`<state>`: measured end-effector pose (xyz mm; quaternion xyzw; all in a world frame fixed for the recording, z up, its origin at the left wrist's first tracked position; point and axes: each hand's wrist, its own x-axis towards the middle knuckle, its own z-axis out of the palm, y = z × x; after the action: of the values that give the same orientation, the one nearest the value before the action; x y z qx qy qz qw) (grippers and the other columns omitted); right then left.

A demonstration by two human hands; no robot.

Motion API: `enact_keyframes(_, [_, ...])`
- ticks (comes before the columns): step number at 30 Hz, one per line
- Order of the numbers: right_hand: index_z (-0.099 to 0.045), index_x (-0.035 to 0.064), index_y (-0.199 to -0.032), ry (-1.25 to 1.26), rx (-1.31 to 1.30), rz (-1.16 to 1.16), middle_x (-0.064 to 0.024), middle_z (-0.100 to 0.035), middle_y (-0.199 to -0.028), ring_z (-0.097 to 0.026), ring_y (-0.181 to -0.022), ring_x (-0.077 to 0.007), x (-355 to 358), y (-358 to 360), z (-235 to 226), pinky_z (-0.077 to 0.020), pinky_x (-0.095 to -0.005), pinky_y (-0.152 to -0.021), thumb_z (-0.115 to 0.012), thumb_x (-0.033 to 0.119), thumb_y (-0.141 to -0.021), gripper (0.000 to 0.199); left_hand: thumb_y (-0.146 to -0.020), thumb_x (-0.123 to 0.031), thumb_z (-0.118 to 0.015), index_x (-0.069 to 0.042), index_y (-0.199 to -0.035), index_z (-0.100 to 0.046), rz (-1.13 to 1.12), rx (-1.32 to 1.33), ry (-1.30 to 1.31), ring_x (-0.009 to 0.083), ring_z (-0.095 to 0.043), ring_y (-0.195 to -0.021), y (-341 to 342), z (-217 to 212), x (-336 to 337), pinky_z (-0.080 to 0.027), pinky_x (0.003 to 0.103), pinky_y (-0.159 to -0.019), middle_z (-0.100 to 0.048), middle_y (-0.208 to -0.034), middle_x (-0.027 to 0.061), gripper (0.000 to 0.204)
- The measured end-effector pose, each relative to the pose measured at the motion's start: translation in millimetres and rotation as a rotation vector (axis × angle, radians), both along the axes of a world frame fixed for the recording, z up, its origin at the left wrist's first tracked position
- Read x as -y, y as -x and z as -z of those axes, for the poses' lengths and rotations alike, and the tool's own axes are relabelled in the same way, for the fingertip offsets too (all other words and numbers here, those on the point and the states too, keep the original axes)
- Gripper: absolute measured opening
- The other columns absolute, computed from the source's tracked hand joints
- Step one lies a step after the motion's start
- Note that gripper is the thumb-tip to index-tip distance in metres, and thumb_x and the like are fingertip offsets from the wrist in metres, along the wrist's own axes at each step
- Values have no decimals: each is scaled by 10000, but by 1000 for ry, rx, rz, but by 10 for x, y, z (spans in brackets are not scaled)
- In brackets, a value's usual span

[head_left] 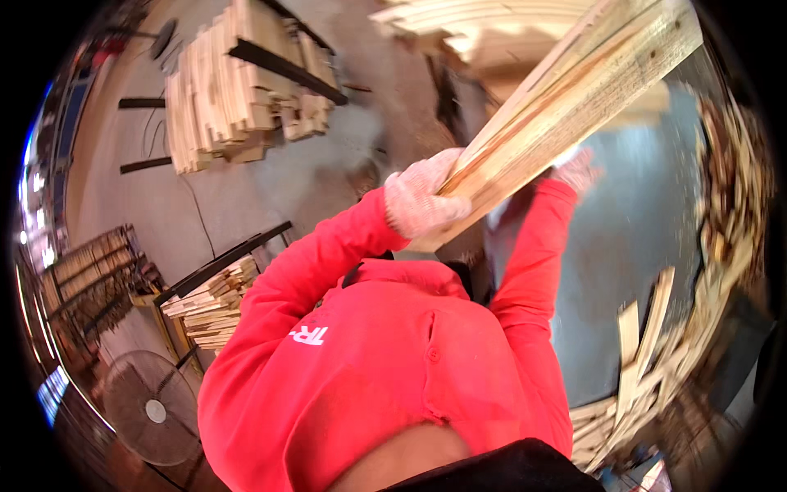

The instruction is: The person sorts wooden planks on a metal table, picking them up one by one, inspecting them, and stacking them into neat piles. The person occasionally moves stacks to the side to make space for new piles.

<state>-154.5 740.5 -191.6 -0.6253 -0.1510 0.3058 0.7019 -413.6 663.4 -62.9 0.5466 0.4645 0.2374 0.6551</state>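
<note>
A long wooden board point(566, 123) slants across the upper right, rising away from my chest. Brown grain and a darker streak mark its broad face; a paler strip runs along its upper side, and I cannot tell whether that is a second board. My left hand point(426, 197), in a pale knitted glove, is closed round its near end. Past the board's lower edge is my right hand point(578, 172), gloved too and blurred, its fingers stretched out over a blue-grey surface point(631, 238). The board hides part of it, so contact with the wood is unclear.
Stacked boards point(246, 90) stand on a dark metal rack at upper left. More lumber point(215, 303) lies lower left, near a round fan point(152, 410). Scrap strips point(656, 369) pile along the right edge of the surface. Pale boards point(492, 25) lie at the top.
</note>
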Motion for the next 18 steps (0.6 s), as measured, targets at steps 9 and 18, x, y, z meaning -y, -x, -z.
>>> enact_keyframes(9, [-493, 63, -1388, 360, -255, 1, -135, -557, -1299, -520, -1179, -303, -1140, -439, 136, -391, -478, -1075, -527, 445, -969, 568, -862, -91, -640, -30, -1291, -509, -963, -194, -359, 184, -630, -914, 4320, -126, -508, -533, 305, -785, -657, -1061, 65, 452])
enact_keyframes(18, [-194, 72, -1552, 975, 515, 18, -208, -396, -1500, -488, -1285, -385, -1531, 1039, -482, -376, -431, -1072, -441, 723, -874, 971, -807, -595, -650, -39, -1470, -367, -830, -961, 118, 371, -458, -1321, 4972, 2025, -2033, -365, 432, -1099, -485, -1403, 262, 910])
